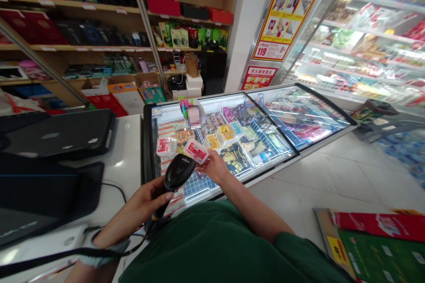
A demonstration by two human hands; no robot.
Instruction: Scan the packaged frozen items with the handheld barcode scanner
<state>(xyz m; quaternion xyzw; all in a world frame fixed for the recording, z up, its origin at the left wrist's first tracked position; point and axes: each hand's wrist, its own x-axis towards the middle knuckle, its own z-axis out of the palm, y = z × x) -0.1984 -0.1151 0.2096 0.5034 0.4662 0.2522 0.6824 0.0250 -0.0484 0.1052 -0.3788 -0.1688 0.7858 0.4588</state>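
My left hand (153, 196) is wrapped round the handle of a black barcode scanner (179, 171), whose head points away from me over the near left corner of a glass-topped freezer (212, 192). Just right of the scanner head, my right hand (214, 167) pinches the right end of a small red-and-white package (196, 151). Another red-and-white pack (165, 146) lies on the freezer glass to the left. Beyond my right hand are yellow-and-white packs (226, 132) and a blue-and-white one (237, 128).
A white counter (128, 150) with black machines (56, 137) and cables stands at the left. Stocked shelves (93, 47) line the back. A bright display fridge (375, 40) is at the right, with green and red boxes (381, 247) at the lower right.
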